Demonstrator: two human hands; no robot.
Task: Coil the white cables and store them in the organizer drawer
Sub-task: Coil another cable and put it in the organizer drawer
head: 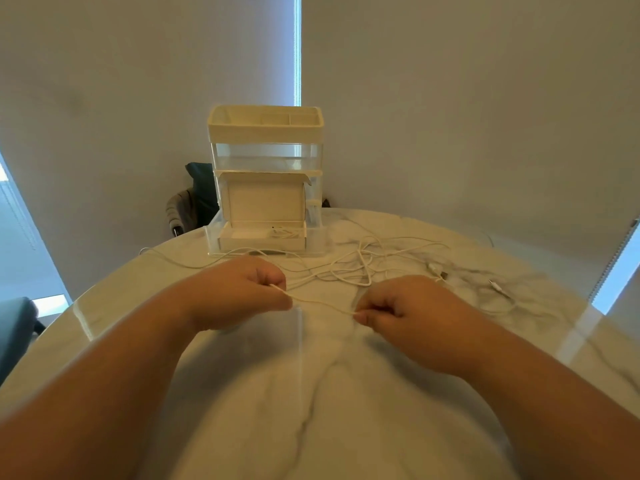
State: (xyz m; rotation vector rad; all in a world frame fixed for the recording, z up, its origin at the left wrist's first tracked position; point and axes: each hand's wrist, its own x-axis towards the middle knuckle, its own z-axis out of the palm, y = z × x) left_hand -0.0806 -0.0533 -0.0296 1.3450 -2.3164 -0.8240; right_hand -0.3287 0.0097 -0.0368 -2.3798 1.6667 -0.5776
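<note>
A thin white cable (322, 302) stretches between my two hands above the marble table (311, 393). My left hand (242, 289) pinches one stretch of it with curled fingers. My right hand (401, 310) pinches it a short way to the right. Behind them lies a loose tangle of white cables (356, 268), trailing off toward the table's right side. The cream organizer (266, 174) stands at the table's far edge. Its bottom drawer (266, 242) is pulled out, holding an open white box with a small coiled cable (284, 233) inside.
A cable plug (498, 287) lies at the right, with another connector (437, 270) nearer the tangle. One cable runs left past the organizer (166, 257). A dark chair with a grey garment (188, 202) stands behind the table, and another dark seat (15, 327) is at the left.
</note>
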